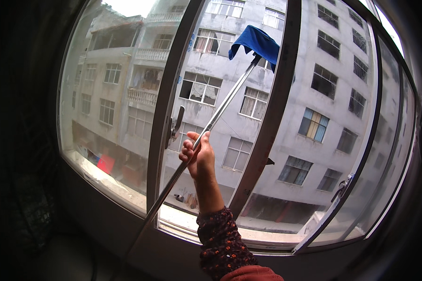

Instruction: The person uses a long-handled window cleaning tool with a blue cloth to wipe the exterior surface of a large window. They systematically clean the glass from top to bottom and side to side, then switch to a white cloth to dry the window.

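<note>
My right hand is wrapped around a metal telescopic pole, thumb up along it and fingertips on the left. The pole slants from the dark lower left to the upper right. At its upper end, a blue cloth is draped over the head and hangs down on both sides. The cloth is in front of the upper part of the middle window section, near the right-hand dark frame bar. Whether it touches glass, I cannot tell. My left hand is out of view, and the pole's lower end fades into shadow.
A window handle projects from the left frame bar, close to my hand. Another latch sits on the right sash. The window sill track runs below. Beyond stands a grey building. Dark wall surrounds the window.
</note>
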### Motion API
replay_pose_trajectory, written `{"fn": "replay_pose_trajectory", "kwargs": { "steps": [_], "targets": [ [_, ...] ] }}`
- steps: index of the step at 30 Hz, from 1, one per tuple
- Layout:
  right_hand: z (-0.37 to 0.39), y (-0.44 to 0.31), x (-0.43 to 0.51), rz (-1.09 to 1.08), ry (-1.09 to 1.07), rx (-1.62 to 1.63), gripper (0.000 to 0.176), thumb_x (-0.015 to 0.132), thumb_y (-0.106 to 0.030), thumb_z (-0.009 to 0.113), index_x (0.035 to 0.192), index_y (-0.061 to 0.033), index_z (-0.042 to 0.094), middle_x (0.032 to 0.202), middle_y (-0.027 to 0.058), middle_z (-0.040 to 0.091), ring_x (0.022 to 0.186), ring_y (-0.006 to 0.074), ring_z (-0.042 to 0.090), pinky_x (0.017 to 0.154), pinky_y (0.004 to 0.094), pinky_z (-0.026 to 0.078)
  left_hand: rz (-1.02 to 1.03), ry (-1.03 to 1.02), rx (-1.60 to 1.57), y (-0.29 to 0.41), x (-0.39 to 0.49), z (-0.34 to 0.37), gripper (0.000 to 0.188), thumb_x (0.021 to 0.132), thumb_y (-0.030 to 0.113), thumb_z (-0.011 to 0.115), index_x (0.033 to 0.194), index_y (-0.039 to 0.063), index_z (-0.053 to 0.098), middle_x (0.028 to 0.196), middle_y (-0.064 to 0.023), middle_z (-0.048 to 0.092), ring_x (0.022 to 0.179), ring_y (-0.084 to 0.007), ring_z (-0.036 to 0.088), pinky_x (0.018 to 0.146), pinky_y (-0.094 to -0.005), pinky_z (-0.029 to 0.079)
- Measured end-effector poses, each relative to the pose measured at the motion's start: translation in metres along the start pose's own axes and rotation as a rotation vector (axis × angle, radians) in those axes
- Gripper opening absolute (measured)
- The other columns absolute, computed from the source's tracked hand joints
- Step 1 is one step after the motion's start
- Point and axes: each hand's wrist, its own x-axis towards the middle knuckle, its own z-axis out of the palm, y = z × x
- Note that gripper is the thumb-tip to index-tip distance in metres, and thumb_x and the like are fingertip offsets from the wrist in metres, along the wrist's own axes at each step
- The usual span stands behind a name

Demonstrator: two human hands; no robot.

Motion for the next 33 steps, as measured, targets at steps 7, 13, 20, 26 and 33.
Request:
{"fn": "replay_pose_trajectory", "kwargs": {
  "steps": [7,13,20,26,33],
  "targets": [
    [0.014,0.107,-0.119,0.081,0.2,-0.012,0.046,0.102,-0.055,0.037,0.103,-0.01,0.046,0.071,-0.0003,0.043,0.055,0.0085,0.038,0.053,0.0265,0.039,0.126,-0.023,0.015,0.033,0.014,-0.031,0.039,0.069,0.025,0.083,0.101,0.008,0.066,0.085,-0.0171,0.068,0.081,-0.0373,0.064,0.071,-0.0467,0.05],
    [0.019,0.195,-0.198,0.223,0.005,-0.081,0.039,0.105,-0.042,0.035,0.112,-0.0046,0.045,0.087,0.0071,0.052,0.074,0.0142,0.053,0.075,0.0337,0.052,0.448,0.084,0.018,0.082,0.037,-0.043,0.048,0.074,0.048,0.08,0.082,0.006,0.059,0.064,-0.0098,0.058,0.061,-0.0273,0.059,0.06,-0.038,0.05],
    [0.021,0.238,-0.259,0.41,-0.254,-0.055,0.034,0.106,-0.036,0.037,0.116,-0.0042,0.046,0.1,0.0079,0.057,0.096,0.0186,0.061,0.093,0.0333,0.049,0.133,-0.238,0.193,0.066,0.047,-0.046,0.05,0.059,0.04,0.09,0.066,0.006,0.054,0.068,-0.0114,0.06,0.07,-0.031,0.061,0.065,-0.0432,0.047],
    [0.004,0.245,-0.294,0.554,-0.489,-0.29,0.029,0.106,-0.026,0.038,0.124,-0.0034,0.045,0.116,0.0105,0.058,0.119,0.0189,0.054,0.106,0.0345,0.04,0.304,-0.341,0.038,0.043,0.056,-0.032,0.045,0.06,0.034,0.091,0.08,0.005,0.064,0.071,-0.0091,0.065,0.071,-0.0249,0.064,0.066,-0.0378,0.05],
    [0.002,0.239,-0.312,0.716,-0.57,-0.53,0.038,0.104,-0.032,0.044,0.123,-0.0002,0.051,0.118,0.0128,0.061,0.115,0.0212,0.056,0.102,0.035,0.042,0.062,-0.627,-0.353,0.178,0.042,-0.066,0.026,0.077,0.024,0.081,0.075,0.001,0.069,0.065,-0.0012,0.064,0.063,-0.013,0.062,0.059,-0.0285,0.049]
  ]
}}
